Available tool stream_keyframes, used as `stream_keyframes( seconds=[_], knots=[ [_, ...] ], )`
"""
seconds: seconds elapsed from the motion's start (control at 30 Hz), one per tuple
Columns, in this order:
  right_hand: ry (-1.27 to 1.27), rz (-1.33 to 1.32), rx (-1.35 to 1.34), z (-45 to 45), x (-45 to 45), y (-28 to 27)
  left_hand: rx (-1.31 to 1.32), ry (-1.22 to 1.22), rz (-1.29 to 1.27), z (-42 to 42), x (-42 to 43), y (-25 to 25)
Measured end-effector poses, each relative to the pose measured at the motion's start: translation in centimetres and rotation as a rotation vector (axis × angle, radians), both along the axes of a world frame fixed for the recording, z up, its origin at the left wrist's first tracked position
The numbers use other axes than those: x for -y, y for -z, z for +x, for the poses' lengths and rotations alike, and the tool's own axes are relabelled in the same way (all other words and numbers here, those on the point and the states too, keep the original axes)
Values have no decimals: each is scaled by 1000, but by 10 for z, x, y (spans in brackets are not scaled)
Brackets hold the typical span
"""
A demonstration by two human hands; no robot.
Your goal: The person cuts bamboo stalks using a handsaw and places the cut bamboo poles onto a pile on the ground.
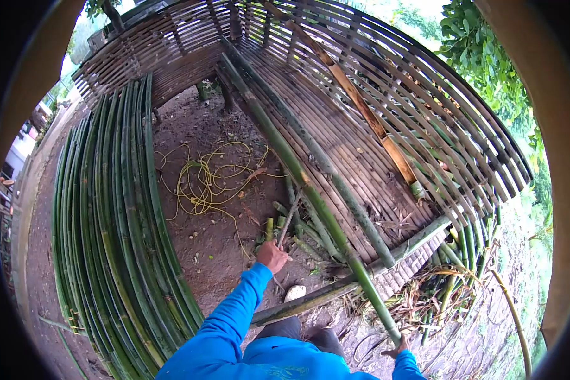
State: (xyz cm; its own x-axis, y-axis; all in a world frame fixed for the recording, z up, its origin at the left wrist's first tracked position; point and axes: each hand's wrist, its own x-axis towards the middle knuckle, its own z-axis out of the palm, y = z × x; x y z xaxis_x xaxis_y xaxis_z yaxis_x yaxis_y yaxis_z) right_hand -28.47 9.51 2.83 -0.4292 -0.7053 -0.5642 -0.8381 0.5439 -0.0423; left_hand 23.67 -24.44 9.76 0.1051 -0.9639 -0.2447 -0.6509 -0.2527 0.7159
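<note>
In the head view my left hand is closed round the lower end of a thin dark blade or stick that points up and away. On the right, my right hand is at the near end of a long green bamboo pole, its fingers wrapped against the pole. The pole runs diagonally away over the slatted bamboo bench. Beside it on the bench lies a second, greyer green pole.
Many green bamboo strips lie side by side at left. Tangled yellow rope and cut bamboo pieces are on the ground. A split pole rests along the slatted backrest. Dry debris lies at right.
</note>
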Motion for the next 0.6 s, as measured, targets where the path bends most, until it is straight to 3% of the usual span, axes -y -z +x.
stream_keyframes(
  seconds=[0.07,0.13,0.27,0.33,0.4,0.47,0.57,0.6],
  knots=[
    [52,-48,-49,-16,-13,24,33,47,-53,-1,10,10],
    [215,84,-119,-12,3,44,22,75,-30,-5,14,3],
    [-11,-249,-126,4,23,70,134,143,-125,-6,9,16],
    [-169,-190,-129,24,77,53,125,139,-79,-15,4,18],
    [-297,-381,-116,41,118,65,121,112,-43,-29,-1,12],
    [-27,-472,12,75,151,30,116,38,-20,-45,-5,-1],
    [-11,-395,-18,90,143,-35,203,118,-156,-54,-17,7],
    [-49,-341,-69,68,113,-14,198,120,-130,-57,-21,6]
  ],
)
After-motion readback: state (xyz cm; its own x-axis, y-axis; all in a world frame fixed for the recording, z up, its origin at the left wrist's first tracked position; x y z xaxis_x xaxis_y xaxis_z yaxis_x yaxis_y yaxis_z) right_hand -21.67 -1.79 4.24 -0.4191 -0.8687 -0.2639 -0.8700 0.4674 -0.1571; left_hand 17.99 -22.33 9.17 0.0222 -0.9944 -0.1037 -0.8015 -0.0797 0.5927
